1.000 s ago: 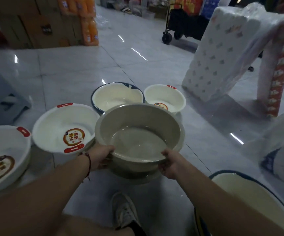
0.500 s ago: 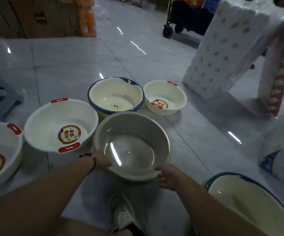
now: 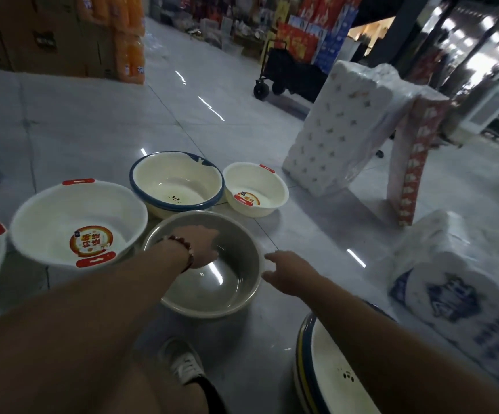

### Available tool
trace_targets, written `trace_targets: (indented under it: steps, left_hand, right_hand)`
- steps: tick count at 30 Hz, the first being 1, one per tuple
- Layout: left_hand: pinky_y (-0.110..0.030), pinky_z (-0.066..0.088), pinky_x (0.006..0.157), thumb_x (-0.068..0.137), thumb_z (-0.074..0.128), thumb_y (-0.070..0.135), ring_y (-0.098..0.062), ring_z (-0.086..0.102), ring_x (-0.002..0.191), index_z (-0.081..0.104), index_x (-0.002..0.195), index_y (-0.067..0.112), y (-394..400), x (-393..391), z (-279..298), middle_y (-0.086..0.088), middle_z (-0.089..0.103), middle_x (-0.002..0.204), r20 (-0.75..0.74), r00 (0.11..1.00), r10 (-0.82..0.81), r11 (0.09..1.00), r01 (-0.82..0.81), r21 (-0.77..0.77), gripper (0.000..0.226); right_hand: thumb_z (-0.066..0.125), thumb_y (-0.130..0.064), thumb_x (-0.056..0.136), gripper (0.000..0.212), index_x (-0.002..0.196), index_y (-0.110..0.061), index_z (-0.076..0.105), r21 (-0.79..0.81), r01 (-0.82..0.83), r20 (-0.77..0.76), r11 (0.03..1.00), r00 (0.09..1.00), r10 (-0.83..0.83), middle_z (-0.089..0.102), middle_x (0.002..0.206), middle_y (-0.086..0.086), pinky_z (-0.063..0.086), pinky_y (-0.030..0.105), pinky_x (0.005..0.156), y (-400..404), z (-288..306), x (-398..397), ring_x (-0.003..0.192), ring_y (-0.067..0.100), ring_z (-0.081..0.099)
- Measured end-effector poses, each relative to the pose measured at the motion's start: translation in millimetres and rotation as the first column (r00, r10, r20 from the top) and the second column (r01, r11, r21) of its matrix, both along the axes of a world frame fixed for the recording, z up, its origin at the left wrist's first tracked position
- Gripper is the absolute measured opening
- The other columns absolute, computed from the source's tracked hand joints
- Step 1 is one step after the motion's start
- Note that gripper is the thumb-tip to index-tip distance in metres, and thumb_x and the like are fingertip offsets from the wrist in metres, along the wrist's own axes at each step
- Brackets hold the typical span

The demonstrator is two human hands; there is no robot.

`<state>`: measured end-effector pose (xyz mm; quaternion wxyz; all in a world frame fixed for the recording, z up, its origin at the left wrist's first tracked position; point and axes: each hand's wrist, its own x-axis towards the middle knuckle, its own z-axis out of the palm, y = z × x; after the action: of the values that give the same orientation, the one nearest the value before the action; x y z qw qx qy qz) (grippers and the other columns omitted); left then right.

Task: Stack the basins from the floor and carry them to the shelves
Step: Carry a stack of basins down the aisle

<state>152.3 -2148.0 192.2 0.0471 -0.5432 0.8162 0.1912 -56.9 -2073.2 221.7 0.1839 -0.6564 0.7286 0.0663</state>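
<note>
Resting on the tiled floor (image 3: 98,121): round grey plastic basin (image 3: 230,291), probably light, stiff, slick. Left hand (image 3: 201,245) inside it, fingers unclear; right hand (image 3: 287,273) loosely spread beside rim. Best gripped at opposite rim edges.

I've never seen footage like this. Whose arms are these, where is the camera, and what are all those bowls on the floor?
There is no machine here: a person wears a wide-angle camera on the head, so you look down along their own arms. It is a shop floor of pale tiles. The left hand, with a bead bracelet at the wrist, reaches over the grey basin in the middle; the right hand hovers open beside its rim. Neither hand clearly holds anything. Around it stand a large white basin with red handles, a blue-rimmed basin and a small white basin; another blue-rimmed basin sits at bottom right. Wrapped packs of paper rolls stand to the right.
</note>
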Motion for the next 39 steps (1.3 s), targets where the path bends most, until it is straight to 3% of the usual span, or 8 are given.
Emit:
trace_targets:
  steps: [4, 8, 14, 24, 26, 31, 36, 39]
  left_hand:
    - [-0.042, 0.047, 0.097, 0.091, 0.050, 0.048, -0.025, 0.055, 0.119, 0.044, 0.140, 0.028, 26.5, 18.0, 23.9, -0.003, 0.056, 0.135, 0.086, 0.996, -0.010, 0.992, 0.021, -0.123, 0.053]
    - [-0.042, 0.048, 0.092, 0.091, 0.049, 0.053, -0.026, 0.058, 0.115, 0.046, 0.136, 0.029, 60.2, 45.2, 37.3, -0.003, 0.056, 0.132, 0.170, 0.984, 0.053, 0.996, -0.039, -0.085, 0.051]
    - [-0.040, 0.048, 0.094, 0.093, 0.053, 0.048, -0.025, 0.059, 0.115, 0.046, 0.138, 0.031, 84.3, 68.2, 63.8, -0.001, 0.059, 0.130, 0.135, 0.977, 0.167, 0.980, -0.149, -0.133, 0.049]
    - [-0.044, 0.043, 0.103, 0.093, 0.046, 0.055, -0.028, 0.053, 0.123, 0.044, 0.141, 0.028, 94.6, 73.7, 62.7, -0.005, 0.053, 0.139, 0.197, 0.947, 0.253, 0.966, -0.235, -0.109, 0.055]
    - [-0.043, 0.042, 0.101, 0.093, 0.044, 0.055, -0.029, 0.052, 0.123, 0.041, 0.143, 0.030, 84.2, 72.5, 65.0, -0.006, 0.050, 0.139, 0.222, 0.943, 0.248, 0.965, -0.222, -0.137, 0.056]
    - [-0.041, 0.042, 0.097, 0.096, 0.042, 0.045, -0.028, 0.053, 0.117, 0.040, 0.143, 0.029, 25.7, 78.7, 56.6, -0.006, 0.051, 0.135, 0.299, 0.923, 0.241, 0.960, -0.181, -0.214, 0.050]
    - [-0.041, 0.043, 0.099, 0.098, 0.041, 0.048, -0.027, 0.053, 0.118, 0.039, 0.144, 0.026, -68.3, 91.9, 9.7, -0.006, 0.051, 0.135, 0.364, 0.898, 0.247, 0.966, -0.201, -0.161, 0.051]
    - [-0.040, 0.044, 0.097, 0.099, 0.043, 0.045, -0.026, 0.055, 0.115, 0.042, 0.142, 0.025, -129.1, 93.1, -27.6, -0.007, 0.053, 0.133, 0.396, 0.891, 0.222, 0.972, -0.174, -0.155, 0.048]
  right_hand:
    - [0.055, -0.039, 0.095, 0.052, 0.143, -0.023, 0.044, -0.090, -0.097, -0.078, 0.991, 0.993, 0.090, 0.052, 0.139, 0.006, 0.041, 0.038, 0.103, 8.5, 22.5, 9.9, 0.126, 0.024, 0.048]
    - [0.054, -0.044, 0.094, 0.056, 0.144, -0.023, 0.042, -0.104, -0.109, -0.099, 0.989, 0.990, 0.098, 0.053, 0.137, 0.006, 0.043, 0.038, 0.100, 29.3, 34.8, 16.7, 0.124, 0.025, 0.050]
    - [0.056, -0.045, 0.093, 0.060, 0.146, -0.023, 0.040, -0.142, -0.181, -0.096, 0.973, 0.981, 0.168, 0.048, 0.144, 0.007, 0.040, 0.041, 0.108, 41.4, 54.2, 23.7, 0.131, 0.027, 0.046]
    - [0.056, -0.046, 0.091, 0.047, 0.131, -0.021, 0.055, -0.103, -0.243, -0.019, 0.965, 0.970, 0.242, 0.062, 0.126, 0.002, 0.047, 0.032, 0.095, 14.1, 51.1, 43.9, 0.108, 0.019, 0.057]
    - [0.054, -0.046, 0.093, 0.048, 0.135, -0.021, 0.051, -0.071, -0.280, 0.007, 0.957, 0.960, 0.281, 0.059, 0.129, 0.003, 0.044, 0.032, 0.094, -3.7, 46.9, 59.1, 0.112, 0.020, 0.055]
    - [0.051, -0.055, 0.085, 0.061, 0.141, -0.031, 0.043, 0.023, -0.321, 0.037, 0.947, 0.947, 0.320, 0.047, 0.145, 0.004, 0.037, 0.051, 0.108, -84.8, 8.1, 93.5, 0.131, 0.029, 0.045]
    - [0.055, -0.042, 0.092, 0.045, 0.135, -0.028, 0.053, 0.033, -0.329, 0.005, 0.944, 0.944, 0.329, 0.055, 0.134, -0.001, 0.041, 0.037, 0.105, -172.1, -28.4, 94.7, 0.125, 0.021, 0.050]
    - [0.054, -0.043, 0.094, 0.046, 0.134, -0.021, 0.053, 0.038, -0.283, -0.033, 0.958, 0.958, 0.284, 0.057, 0.130, 0.004, 0.044, 0.039, 0.104, -234.4, -70.1, 89.4, 0.120, 0.022, 0.055]
